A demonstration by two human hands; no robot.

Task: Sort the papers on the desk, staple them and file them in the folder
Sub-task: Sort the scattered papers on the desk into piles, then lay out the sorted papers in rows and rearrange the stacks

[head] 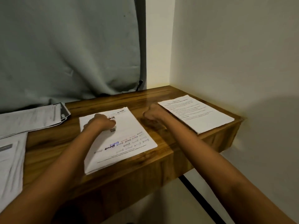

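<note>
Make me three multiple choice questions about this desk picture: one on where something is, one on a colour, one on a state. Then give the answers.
1. Where is the right hand?
A. on a folder
B. on the bare desk between two papers
C. inside a drawer
2. What colour is the desk?
A. white
B. black
C. brown wood
3. How is the right hand?
A. curled in a fist
B. flat, fingers spread
C. gripping a stapler

Answers:
1 B: it sits on wood between the handwritten paper and the typed paper.
2 C: brown grain shows across its top and front edge.
3 A: its fingers are curled under, and no object shows in it.
</note>
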